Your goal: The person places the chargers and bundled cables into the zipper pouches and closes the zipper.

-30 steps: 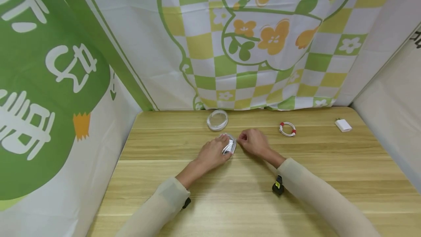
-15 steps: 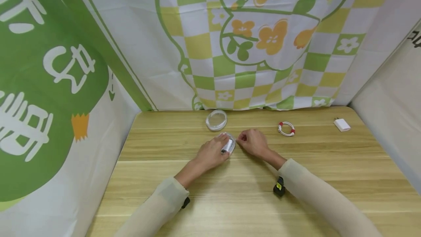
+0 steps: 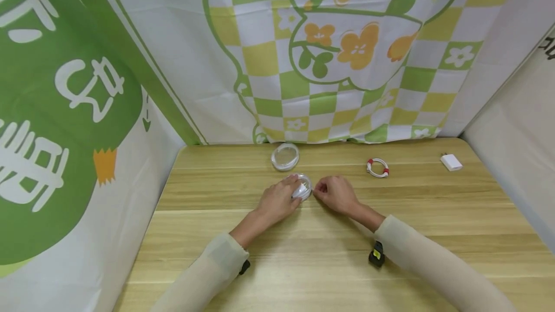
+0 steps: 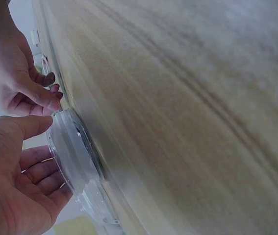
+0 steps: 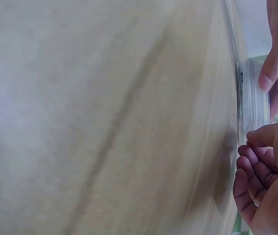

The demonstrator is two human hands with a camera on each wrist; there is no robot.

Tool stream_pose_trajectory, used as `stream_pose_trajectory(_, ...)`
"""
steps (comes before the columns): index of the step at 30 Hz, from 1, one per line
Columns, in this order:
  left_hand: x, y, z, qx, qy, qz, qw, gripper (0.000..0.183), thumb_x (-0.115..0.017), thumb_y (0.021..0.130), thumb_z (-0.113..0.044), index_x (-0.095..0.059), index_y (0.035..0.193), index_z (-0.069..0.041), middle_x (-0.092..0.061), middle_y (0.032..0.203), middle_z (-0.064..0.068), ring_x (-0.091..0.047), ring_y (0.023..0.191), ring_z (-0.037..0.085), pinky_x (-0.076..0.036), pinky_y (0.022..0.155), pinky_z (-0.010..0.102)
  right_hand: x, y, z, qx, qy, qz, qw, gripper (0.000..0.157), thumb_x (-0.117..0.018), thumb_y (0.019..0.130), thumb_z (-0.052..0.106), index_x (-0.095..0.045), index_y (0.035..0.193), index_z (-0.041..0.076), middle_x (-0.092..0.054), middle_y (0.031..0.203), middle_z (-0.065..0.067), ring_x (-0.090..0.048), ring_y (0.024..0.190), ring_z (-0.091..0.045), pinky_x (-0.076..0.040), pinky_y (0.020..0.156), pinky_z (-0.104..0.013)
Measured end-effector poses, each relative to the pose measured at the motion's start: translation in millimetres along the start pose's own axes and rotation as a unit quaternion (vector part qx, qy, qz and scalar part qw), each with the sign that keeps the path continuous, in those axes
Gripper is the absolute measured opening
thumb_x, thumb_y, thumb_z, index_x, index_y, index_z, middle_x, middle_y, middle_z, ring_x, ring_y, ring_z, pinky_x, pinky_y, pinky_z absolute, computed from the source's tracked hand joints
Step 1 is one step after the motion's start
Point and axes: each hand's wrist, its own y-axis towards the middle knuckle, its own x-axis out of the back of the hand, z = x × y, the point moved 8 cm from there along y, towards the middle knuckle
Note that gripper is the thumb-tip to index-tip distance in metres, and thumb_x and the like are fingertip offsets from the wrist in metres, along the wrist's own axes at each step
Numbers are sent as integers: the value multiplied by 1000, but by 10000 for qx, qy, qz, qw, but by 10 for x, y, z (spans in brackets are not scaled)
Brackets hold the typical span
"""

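A round coil of white cable in clear plastic wrap (image 3: pixel 305 189) stands near the middle of the table; a white end piece shows inside it. My left hand (image 3: pixel 277 200) holds its left side, thumb at the near edge and fingers around the far side, as the left wrist view shows. My right hand (image 3: pixel 338 195) is at the coil's right edge. Its thumb and index finger pinch at the wrap there, with the other fingers curled; the bit between the fingertips is hidden. In the right wrist view the right thumb tip (image 5: pixel 254 136) is right at the coil's rim.
Behind the held coil lies another clear-wrapped white coil (image 3: pixel 285 157) on the wooden table (image 3: pixel 312 264). To the right are a short white cable loop with red ties (image 3: pixel 378 168) and a white charger plug (image 3: pixel 451 162). A patterned cloth (image 3: pixel 329 100) hangs along the back edge.
My right hand and forearm have shifted slightly toward me and to the right, fingertips still by the coil's edge. The coil has turned a little in my left hand.
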Motion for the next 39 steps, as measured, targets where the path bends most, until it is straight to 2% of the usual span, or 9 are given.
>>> stream_pose_trajectory(10,-14,-11,37,-115,-6,46,9999,48,-77,99,-27,-67,140,-3,-63,147,14,-63,135,34,-57,104,50,-21,-84,64,249,157,98,9995,9,-84,89,16,-78,82,14,-71,72,8,-61,65,-2,-54,61,-27)
stream_pose_trajectory(20,-13,-20,50,-255,-19,77,9996,45,-76,99,-25,-69,139,-5,-64,146,11,-62,136,29,-55,107,49,16,-88,4,251,-13,-33,9997,11,-85,90,20,-79,81,16,-71,73,9,-59,63,-3,-51,58,-29)
stream_pose_trajectory(31,-30,-7,65,-305,-175,110,9993,43,-75,100,-23,-68,138,-4,-64,145,12,-62,136,29,-54,109,49,20,16,-124,58,-168,-52,9998,11,-83,93,23,-80,86,16,-71,75,8,-59,65,-4,-51,59,-28)
stream_pose_trajectory(39,-6,3,66,-350,-310,24,9989,40,-78,98,-19,-71,133,-2,-66,141,14,-64,133,31,-56,106,50,35,91,-115,-26,-101,-69,9999,11,-83,92,23,-80,85,14,-70,73,7,-58,64,-7,-49,57,-29)
